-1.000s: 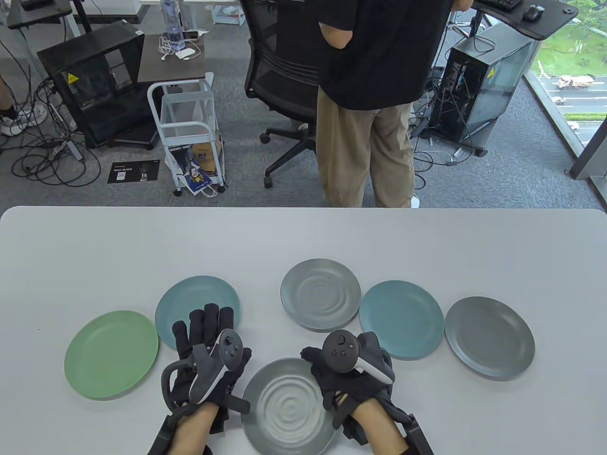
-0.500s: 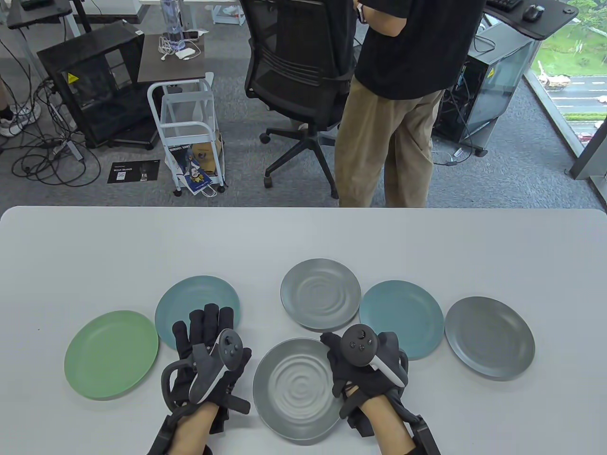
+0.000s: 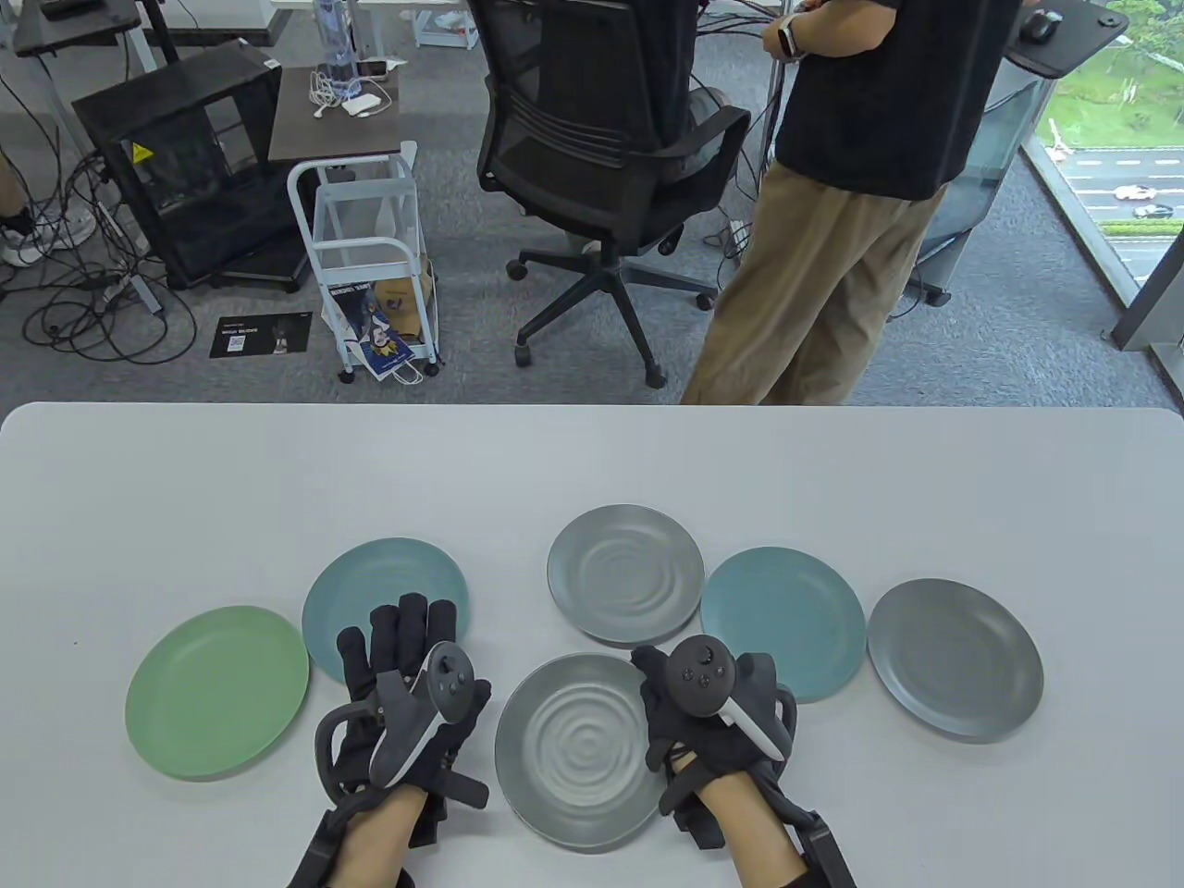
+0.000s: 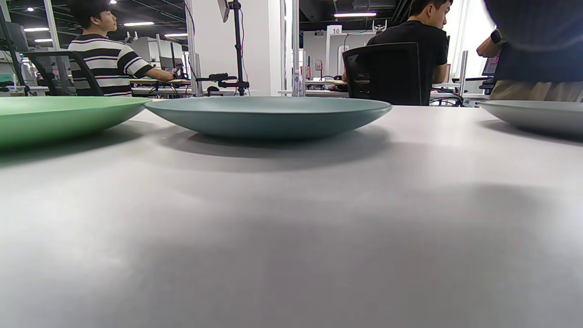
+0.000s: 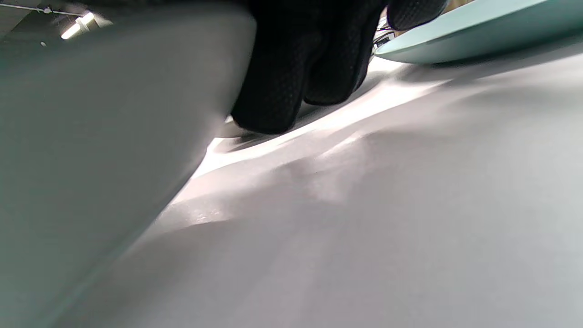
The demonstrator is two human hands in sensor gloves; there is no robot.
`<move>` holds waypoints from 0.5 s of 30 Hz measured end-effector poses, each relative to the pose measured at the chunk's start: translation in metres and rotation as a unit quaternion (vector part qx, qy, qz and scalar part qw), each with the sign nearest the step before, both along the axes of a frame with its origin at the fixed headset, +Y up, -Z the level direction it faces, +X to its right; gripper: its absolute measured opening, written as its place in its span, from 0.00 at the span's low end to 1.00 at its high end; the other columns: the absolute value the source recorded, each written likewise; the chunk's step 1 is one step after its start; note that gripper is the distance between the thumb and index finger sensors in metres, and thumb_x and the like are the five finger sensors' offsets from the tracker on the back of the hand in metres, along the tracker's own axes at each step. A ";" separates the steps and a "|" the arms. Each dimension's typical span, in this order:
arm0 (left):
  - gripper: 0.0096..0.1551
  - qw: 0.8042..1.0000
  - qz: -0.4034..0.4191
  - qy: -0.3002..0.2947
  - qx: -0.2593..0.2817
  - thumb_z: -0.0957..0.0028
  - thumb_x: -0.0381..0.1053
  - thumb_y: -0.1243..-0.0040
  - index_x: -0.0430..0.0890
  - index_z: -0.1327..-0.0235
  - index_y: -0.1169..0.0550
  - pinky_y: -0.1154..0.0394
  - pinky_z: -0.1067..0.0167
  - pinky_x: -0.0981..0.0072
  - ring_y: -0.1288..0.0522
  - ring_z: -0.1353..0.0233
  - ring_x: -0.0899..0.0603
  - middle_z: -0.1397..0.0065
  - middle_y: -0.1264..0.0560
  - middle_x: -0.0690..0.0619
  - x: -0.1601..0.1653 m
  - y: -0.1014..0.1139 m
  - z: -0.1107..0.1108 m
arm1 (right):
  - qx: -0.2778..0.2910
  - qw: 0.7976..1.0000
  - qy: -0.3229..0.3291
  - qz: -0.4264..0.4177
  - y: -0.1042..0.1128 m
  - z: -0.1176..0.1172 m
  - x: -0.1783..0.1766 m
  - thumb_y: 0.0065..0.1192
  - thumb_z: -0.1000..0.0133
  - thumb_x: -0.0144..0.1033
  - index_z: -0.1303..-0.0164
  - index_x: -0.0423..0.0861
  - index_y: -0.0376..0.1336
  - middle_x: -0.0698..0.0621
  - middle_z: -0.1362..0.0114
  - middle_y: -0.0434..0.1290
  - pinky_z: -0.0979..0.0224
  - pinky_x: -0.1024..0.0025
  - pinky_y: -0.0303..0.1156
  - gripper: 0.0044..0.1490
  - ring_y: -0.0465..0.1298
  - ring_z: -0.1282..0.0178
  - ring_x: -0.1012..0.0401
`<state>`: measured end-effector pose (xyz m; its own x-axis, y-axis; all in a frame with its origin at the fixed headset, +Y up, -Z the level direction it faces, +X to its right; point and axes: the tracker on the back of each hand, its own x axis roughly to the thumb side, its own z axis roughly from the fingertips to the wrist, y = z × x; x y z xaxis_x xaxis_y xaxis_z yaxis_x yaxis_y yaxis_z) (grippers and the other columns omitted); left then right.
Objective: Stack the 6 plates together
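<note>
Plates lie spread over the white table [image 3: 185, 481] in the table view: a green plate [image 3: 216, 692], a teal plate [image 3: 379, 578], a rippled grey plate [image 3: 624, 573], a second teal plate [image 3: 786, 620] and a dark grey plate [image 3: 955, 659]. A near rippled grey plate [image 3: 573, 749] sits at the front, its right edge gripped by the right hand [image 3: 712, 717]. The left hand [image 3: 402, 689] lies flat with fingers spread, fingertips over the first teal plate's near rim.

Left wrist view: green plate [image 4: 54, 118] and teal plate [image 4: 268, 116] side by side on the table.

Right wrist view: gloved fingers [image 5: 291, 77] curl under the held plate's [image 5: 91, 159] rim.
</note>
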<state>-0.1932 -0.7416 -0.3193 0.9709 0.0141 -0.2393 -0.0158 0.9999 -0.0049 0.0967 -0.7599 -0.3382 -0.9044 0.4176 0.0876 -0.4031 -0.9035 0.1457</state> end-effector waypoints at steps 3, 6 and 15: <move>0.58 1.000 0.000 0.000 0.000 0.66 0.77 0.46 0.69 0.27 0.59 0.71 0.18 0.47 0.64 0.12 0.52 0.15 0.64 0.68 0.000 0.000 0.000 | 0.006 1.000 0.000 0.014 0.000 0.001 -0.003 0.51 0.41 0.40 0.28 0.50 0.59 0.58 0.43 0.77 0.18 0.42 0.47 0.29 0.67 0.31 0.53; 0.58 1.000 0.000 0.000 0.001 0.66 0.77 0.46 0.69 0.27 0.59 0.71 0.18 0.47 0.64 0.12 0.52 0.15 0.64 0.68 0.000 0.000 0.000 | 0.005 1.000 -0.002 0.015 -0.001 0.001 -0.003 0.51 0.41 0.41 0.28 0.50 0.59 0.58 0.43 0.77 0.18 0.43 0.48 0.29 0.68 0.31 0.54; 0.58 1.000 -0.002 0.000 -0.003 0.66 0.77 0.46 0.69 0.27 0.59 0.71 0.18 0.47 0.64 0.12 0.52 0.15 0.64 0.68 0.000 0.000 0.000 | 0.079 0.995 -0.028 0.060 0.008 0.006 -0.004 0.55 0.41 0.48 0.30 0.53 0.61 0.58 0.42 0.79 0.18 0.45 0.49 0.28 0.69 0.30 0.54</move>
<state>-0.1928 -0.7418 -0.3193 0.9707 0.0081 -0.2402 -0.0111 0.9999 -0.0113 0.0931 -0.7523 -0.3324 -0.9520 0.2922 0.0914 -0.2952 -0.9552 -0.0209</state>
